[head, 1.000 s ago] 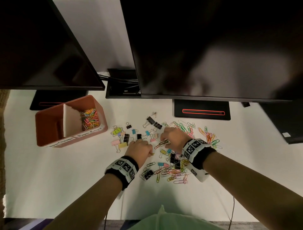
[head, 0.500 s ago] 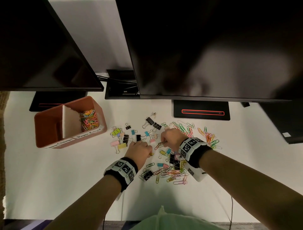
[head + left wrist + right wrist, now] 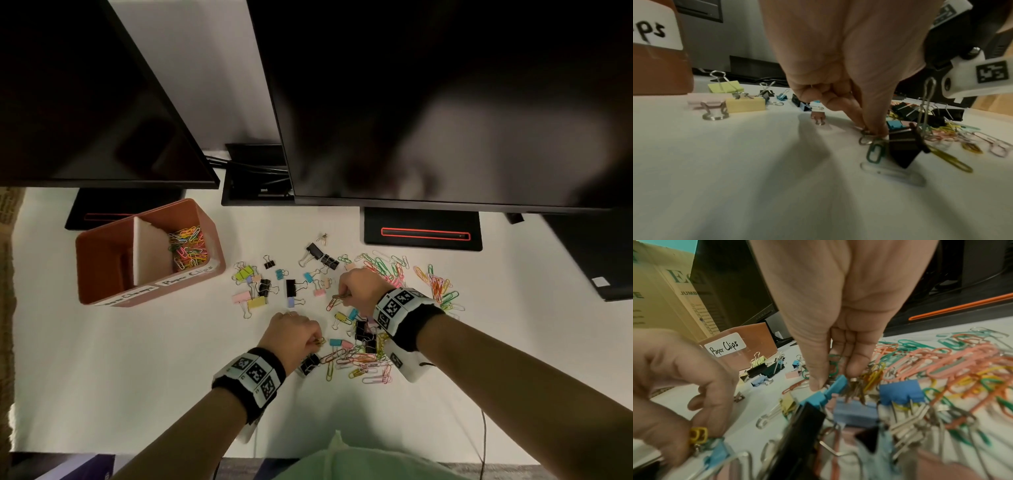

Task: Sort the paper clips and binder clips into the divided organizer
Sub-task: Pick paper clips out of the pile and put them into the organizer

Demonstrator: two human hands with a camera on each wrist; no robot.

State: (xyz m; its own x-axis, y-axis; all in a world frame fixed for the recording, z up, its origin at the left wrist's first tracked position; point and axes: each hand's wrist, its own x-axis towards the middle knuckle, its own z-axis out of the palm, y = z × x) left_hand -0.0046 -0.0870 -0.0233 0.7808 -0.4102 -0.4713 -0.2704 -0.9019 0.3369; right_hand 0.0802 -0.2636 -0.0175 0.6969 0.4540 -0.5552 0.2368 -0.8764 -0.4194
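Observation:
An orange divided organizer (image 3: pixel 102 260) stands at the left; its right compartment, labelled "Paper Clips" (image 3: pixel 725 344), holds coloured paper clips (image 3: pixel 187 246). Loose binder clips (image 3: pixel 257 291) and paper clips (image 3: pixel 438 284) lie scattered on the white desk. My left hand (image 3: pixel 314 340) pinches a few paper clips (image 3: pixel 866 138) just above the desk, beside a black binder clip (image 3: pixel 902 151). My right hand (image 3: pixel 343 296) pinches a bunch of paper clips (image 3: pixel 855 386) over the pile. The right wrist view also shows my left hand (image 3: pixel 701 431) with a yellow clip at its fingertips.
Two dark monitors (image 3: pixel 445 102) overhang the back of the desk on black stands (image 3: pixel 423 229). Cables (image 3: pixel 253 171) run behind. A dark object (image 3: pixel 596 260) sits at the right edge, and a cardboard box (image 3: pixel 659 296) stands to the left.
My left hand has drawn slightly toward me with its clips. The right hand stays over the pile and keeps its pinch.

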